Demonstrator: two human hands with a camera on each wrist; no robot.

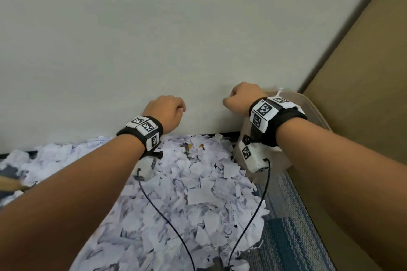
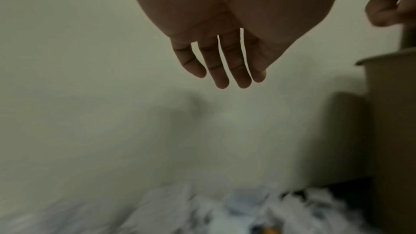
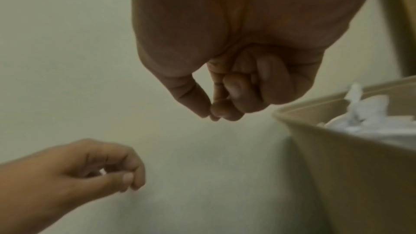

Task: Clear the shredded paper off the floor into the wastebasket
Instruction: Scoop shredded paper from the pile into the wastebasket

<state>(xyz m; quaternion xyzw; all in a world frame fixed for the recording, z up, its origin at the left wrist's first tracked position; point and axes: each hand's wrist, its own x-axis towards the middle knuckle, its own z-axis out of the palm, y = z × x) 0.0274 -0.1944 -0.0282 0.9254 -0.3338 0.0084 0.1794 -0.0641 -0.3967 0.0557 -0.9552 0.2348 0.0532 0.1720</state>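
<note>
Some shredded paper lies in the wastebasket, most remains on the floor; left hand hangs slack and empty, right hand curled, apparently holding nothing.

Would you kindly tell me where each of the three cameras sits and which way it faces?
Head: worn on the head, looking down at the shredded paper on the floor by the wall; both forearms, left hand, right hand.
Left wrist: under the left palm, facing the wall; straight fingers.
Right wrist: under the right palm; curled fingers, left hand below.
Shared: all views show the wastebasket, with paper in it.
</note>
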